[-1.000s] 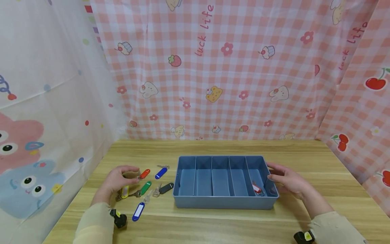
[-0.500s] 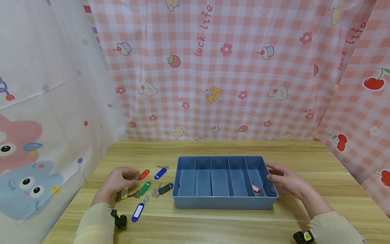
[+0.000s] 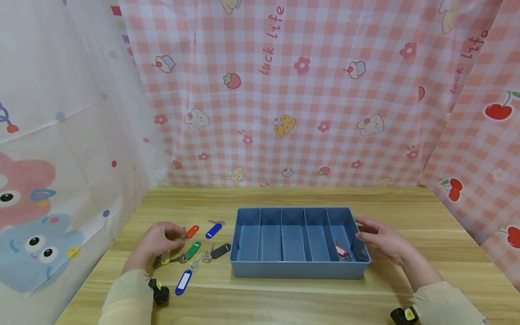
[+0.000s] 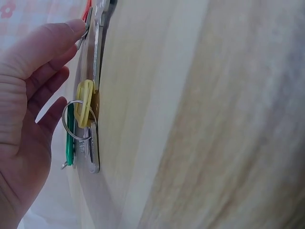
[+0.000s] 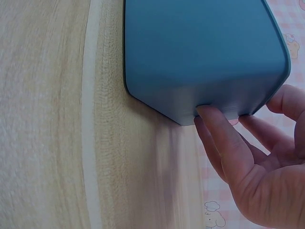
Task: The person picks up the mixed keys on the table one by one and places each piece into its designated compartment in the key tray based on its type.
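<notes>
In the head view my left hand [image 3: 160, 240] is low over the table at the left, thumb and index finger pinching the metal ring end of a key with a red tag [image 3: 192, 232]. Its other fingers hang below, near a yellow-tagged key [image 4: 85, 104] and a green-tagged key [image 4: 70, 136]. My right hand [image 3: 383, 238] holds the right end of a blue-grey compartment box [image 3: 300, 269]. Its fingers lie against the outer end wall [image 5: 190, 102], and the thumb reaches over the rim. A red-and-white tagged key [image 3: 342, 250] lies in the rightmost compartment.
Between left hand and box lie a blue-tagged key [image 3: 214, 230], a black-tagged key [image 3: 220, 251] and another blue-tagged key [image 3: 183, 282] with a white label. Thin dividers split the box into several compartments. A checked cloth [image 3: 292, 99] hangs behind the wooden table [image 3: 292, 300].
The left thumb and index finger have closed in on the red-tagged key's ring. The right hand and the box have stayed in place.
</notes>
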Motion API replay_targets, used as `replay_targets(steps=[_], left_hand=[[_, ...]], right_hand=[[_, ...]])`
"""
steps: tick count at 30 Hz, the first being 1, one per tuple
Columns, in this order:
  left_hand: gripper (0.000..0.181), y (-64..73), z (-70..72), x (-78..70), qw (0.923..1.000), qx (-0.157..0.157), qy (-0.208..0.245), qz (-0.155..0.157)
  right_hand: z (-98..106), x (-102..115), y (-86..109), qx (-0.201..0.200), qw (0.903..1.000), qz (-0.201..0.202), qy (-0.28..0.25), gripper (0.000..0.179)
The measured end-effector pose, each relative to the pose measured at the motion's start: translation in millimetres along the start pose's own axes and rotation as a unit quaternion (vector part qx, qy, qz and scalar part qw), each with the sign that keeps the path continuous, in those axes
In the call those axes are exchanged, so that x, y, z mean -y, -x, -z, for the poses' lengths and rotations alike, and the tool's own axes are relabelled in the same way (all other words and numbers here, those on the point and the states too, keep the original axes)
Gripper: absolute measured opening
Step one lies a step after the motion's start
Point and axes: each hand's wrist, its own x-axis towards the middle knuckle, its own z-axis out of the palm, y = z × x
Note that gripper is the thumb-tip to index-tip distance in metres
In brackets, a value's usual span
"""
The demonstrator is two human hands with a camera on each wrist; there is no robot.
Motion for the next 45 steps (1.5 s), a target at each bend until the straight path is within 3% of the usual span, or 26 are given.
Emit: replay_targets(steps=[6,21,31,45], left_hand=[[0.018,-1.0,-0.9,-1.3,1.0,-0.002,-0.002,0.008],[0.005,-1.5,-4.9,-4.8,0.999,-0.015,-0.031,-0.027],[0.006,-8.2,-8.1,-16.5,0.9997,-0.016,-0.018,-0.002],[0.006,-14.5,-9.2,-36.2,0.999,-0.027,-0.012,-0.033]], right_hand=[[0.7,0.2,-0.5,0.002,1.0,-0.001,-0.001,0.067],[-0.6,2.3,-1.2,-0.001,1.0,-0.004,0.007,0.066],[-0.8,2.1,-1.0,-0.002,0.9999,-0.009,0.006,0.067],[-1.3,1.9,0.4,-0.009,0.9998,-0.012,0.009,0.066]])
